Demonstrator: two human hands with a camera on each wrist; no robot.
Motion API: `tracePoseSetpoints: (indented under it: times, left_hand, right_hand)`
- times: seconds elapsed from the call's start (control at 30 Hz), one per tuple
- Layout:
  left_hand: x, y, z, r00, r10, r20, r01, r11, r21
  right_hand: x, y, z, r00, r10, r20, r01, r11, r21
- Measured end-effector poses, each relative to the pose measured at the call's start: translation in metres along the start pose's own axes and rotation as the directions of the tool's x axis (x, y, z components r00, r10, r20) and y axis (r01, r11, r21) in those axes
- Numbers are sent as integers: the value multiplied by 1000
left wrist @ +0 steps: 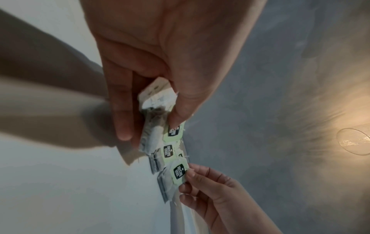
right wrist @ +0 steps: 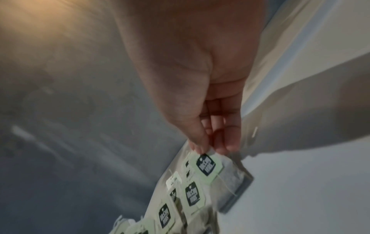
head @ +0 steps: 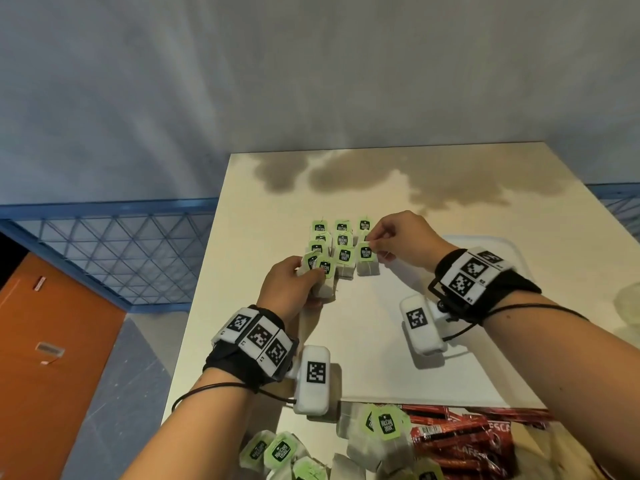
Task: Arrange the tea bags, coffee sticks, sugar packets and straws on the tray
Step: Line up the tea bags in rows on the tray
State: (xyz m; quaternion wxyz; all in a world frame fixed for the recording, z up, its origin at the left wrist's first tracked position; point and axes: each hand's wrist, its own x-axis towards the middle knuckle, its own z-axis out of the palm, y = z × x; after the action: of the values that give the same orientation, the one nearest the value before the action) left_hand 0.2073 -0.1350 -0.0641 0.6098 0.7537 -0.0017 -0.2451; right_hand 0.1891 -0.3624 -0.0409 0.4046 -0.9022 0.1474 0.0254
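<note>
Left hand (head: 289, 284) grips a tea-bag bundle (head: 320, 277) at 9 o'clock of the rows; right hand (head: 403, 242) pinches a green tag (head: 366, 252) — 3 o'clock, on the tray (head: 485, 375).

Left hand (head: 289, 282) curled, gripping 1 tea bag (head: 320, 287); right hand (head: 403, 239) pinching a tag (head: 365, 252) between thumb and forefinger.

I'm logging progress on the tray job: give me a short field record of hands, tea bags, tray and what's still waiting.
left hand: grips a small bunch of tea bags at the rows' near-left corner
right hand: pinches the green tag of the near-right tea bag
laid tea bags: three columns, tags up, at the tray's far-left part
tray: white, mostly bare nearer the person
waiting: loose tea bags and red coffee sticks at the near edge
sugar packets, straws: not seen
</note>
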Motion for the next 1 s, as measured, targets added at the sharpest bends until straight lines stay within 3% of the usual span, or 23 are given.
tracePoseSetpoints:
  times: [0.2,0.43,0.7,0.83,0.93,1.0]
  left_hand:
    - [-3,-1,-3,1000,2,-3,-2,1000,-17]
    - [-14,5,19,987,-24,157,34,997,-65]
    - [-2,12,20,994,-39,101,52,991,-122]
    - [-4,12,16,997,-2,83,14,989,-144]
    - [-6,12,16,997,22,67,-11,987,-158]
    - [-8,15,17,997,39,70,-27,987,-156]
  right_hand:
    - [10,0,14,989,-8,-148,9,1000,2]
    - [6,-3,13,994,-1,-113,-2,1000,-24]
    - [-1,-1,11,992,4,-130,-3,1000,3]
    - [-10,-9,10,975,-53,-216,58,998,17]
    - [-30,-23,11,998,-49,-25,53,974,218]
    - [-40,-25,16,994,-56,97,31,971,236]
